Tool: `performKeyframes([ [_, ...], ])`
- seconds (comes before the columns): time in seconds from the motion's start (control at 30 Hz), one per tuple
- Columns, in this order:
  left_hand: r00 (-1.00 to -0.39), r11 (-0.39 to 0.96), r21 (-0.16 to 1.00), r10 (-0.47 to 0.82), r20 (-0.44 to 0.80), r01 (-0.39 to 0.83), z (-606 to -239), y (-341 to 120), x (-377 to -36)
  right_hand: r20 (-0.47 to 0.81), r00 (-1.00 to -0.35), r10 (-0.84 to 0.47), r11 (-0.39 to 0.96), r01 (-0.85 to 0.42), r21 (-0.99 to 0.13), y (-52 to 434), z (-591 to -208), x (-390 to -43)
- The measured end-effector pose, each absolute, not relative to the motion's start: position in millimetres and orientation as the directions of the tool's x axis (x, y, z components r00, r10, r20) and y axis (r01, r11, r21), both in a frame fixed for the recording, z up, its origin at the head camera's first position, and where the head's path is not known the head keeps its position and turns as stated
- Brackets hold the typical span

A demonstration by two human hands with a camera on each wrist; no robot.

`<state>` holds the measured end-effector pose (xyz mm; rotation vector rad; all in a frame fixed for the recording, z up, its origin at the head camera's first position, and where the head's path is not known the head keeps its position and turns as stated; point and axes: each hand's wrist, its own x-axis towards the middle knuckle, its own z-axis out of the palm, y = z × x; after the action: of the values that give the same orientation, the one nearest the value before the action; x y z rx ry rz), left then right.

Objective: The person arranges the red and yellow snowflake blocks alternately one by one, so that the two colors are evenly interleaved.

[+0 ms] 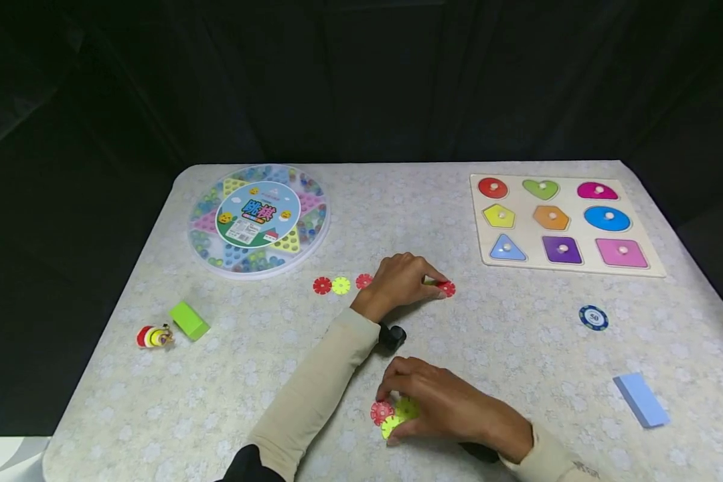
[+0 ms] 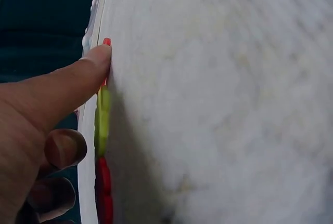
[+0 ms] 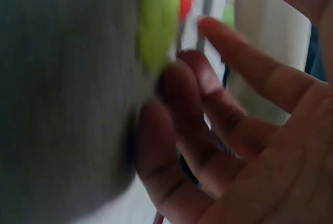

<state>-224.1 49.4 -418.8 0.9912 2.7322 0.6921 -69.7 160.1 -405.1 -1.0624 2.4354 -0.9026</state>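
Note:
Notched plastic discs lie in a row across the table: a red disc (image 1: 322, 286), a yellow-green disc (image 1: 341, 286) and another red disc (image 1: 364, 281) show left of my left hand (image 1: 400, 284), which hides the middle. At the right end, that hand's thumb and index finger pinch a red disc (image 1: 447, 288), beside a yellow-green disc (image 2: 103, 122). Nearer me, the fingers and thumb of my right hand (image 1: 446, 403) spread loosely around a small cluster with a red disc (image 1: 382, 412) and a yellow-green disc (image 1: 391, 426). Blur obscures their contact in the right wrist view.
A round marble game box (image 1: 259, 264) lies back left, a shape puzzle board (image 1: 521, 211) back right. At the left are a green block (image 1: 189, 320) and a striped figure (image 1: 154, 336); at the right, a poker chip (image 1: 593, 318) and a blue block (image 1: 641, 399).

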Motion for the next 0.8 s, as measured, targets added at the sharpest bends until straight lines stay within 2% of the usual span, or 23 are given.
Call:
performKeyframes([
  [0.1, -0.771, 0.675, 0.477, 0.636, 0.011, 0.563, -419.4, 49.2, -224.3, -0.079, -0.658, -0.749, 0.563, -0.568, -0.601, 152.9, -405.2, -62.5],
  [0.17, -0.772, 0.67, 0.49, 0.636, 0.009, 0.558, -420.2, 48.9, -224.3, -0.08, -0.663, -0.744, 0.565, -0.56, -0.606, 151.6, -406.0, -63.0],
  [0.33, -0.768, 0.655, 0.52, 0.64, 0.002, 0.548, -422.2, 48.4, -223.9, -0.091, -0.674, -0.734, 0.498, -0.441, -0.747, 153.4, -410.1, -68.9],
  [0.53, -0.771, 0.651, 0.525, 0.637, 0.015, 0.548, -422.9, 48.1, -223.4, -0.001, -0.683, -0.73, 0.3, -0.32, -0.899, 165.6, -408.1, -79.6],
  [0.63, -0.773, 0.661, 0.5, 0.634, 0.025, 0.559, -423.1, 48.1, -223.6, 0.015, -0.744, -0.667, 0.277, -0.266, -0.923, 179.6, -403.5, -93.1],
  [0.8, -0.771, 0.671, 0.464, 0.635, 0.044, 0.579, -423.7, 49.0, -223.6, -0.051, -0.904, -0.424, 0.446, -0.159, -0.881, 213.7, -399.4, -122.6],
])
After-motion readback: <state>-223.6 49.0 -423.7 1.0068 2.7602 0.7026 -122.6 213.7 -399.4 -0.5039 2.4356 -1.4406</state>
